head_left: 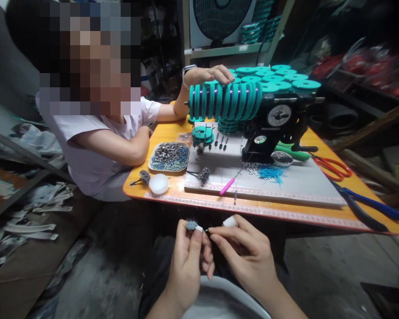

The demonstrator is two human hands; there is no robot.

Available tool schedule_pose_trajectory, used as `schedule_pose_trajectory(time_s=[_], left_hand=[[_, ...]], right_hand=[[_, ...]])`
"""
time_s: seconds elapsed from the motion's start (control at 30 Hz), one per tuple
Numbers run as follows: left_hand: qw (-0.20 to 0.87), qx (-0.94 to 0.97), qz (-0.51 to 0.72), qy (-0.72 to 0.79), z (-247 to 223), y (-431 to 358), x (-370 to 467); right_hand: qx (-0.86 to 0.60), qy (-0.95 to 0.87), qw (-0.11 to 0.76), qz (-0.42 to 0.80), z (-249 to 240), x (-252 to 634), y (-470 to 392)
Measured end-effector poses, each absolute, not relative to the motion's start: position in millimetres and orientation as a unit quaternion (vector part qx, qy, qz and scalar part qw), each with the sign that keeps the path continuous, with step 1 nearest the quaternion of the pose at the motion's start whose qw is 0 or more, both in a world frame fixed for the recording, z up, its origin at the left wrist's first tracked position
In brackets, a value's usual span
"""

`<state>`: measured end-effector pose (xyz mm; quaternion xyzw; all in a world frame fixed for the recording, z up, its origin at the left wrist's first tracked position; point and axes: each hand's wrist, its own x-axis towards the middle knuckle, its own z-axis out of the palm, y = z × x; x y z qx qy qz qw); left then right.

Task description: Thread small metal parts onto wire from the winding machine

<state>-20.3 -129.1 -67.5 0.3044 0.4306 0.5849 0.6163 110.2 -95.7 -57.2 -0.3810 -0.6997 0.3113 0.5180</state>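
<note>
My left hand (189,261), low in the middle, is closed round a small bundle of grey-blue pieces (192,225) that shows above the fingers. White tape covers its thumb tip. Just to the right, my right hand (244,248) pinches a tiny dark piece with a pale tip (206,230) between thumb and fingertips. A white wrap sits on one of its fingers. Both hands are held over my lap, in front of the table edge, their fingertips a short way apart. On the table lie two similar dark bundles with stems, one bundle (205,175) on the grey board.
A winding machine (279,119) carries green spools (226,102), with more spools on top. A co-worker's hand (216,74) rests on them. The orange table (138,179) holds a tray of small parts (169,168), a white round container (158,184), a pink-handled tool (227,186), red scissors (332,167) and blue-handled pliers (369,201).
</note>
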Motion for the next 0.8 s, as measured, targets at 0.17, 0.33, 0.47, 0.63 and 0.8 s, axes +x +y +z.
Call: schedule_pose_trajectory(time_s=[0.17,0.33,0.47,0.63,0.8], left_hand=[[0.654,0.258,0.591,0.395,-62.4,-126.5,-24.3],[0.687,0.227,0.573,0.385,-59.4,-126.8,-25.3],[0.696,0.226,0.567,0.38,-58.7,-127.4,-25.0],[0.703,0.225,0.563,0.371,-58.8,-127.0,-24.8],[0.711,0.225,0.559,0.363,-59.6,-126.7,-25.6]], right_hand=[[-0.366,-0.739,0.483,0.295,-53.6,112.9,-98.1],[-0.362,-0.749,0.469,0.297,-52.5,112.0,-97.6],[-0.36,-0.75,0.466,0.302,-51.5,112.2,-97.7],[-0.356,-0.752,0.473,0.29,-49.3,113.6,-98.2],[-0.355,-0.751,0.474,0.292,-49.5,114.8,-98.3]])
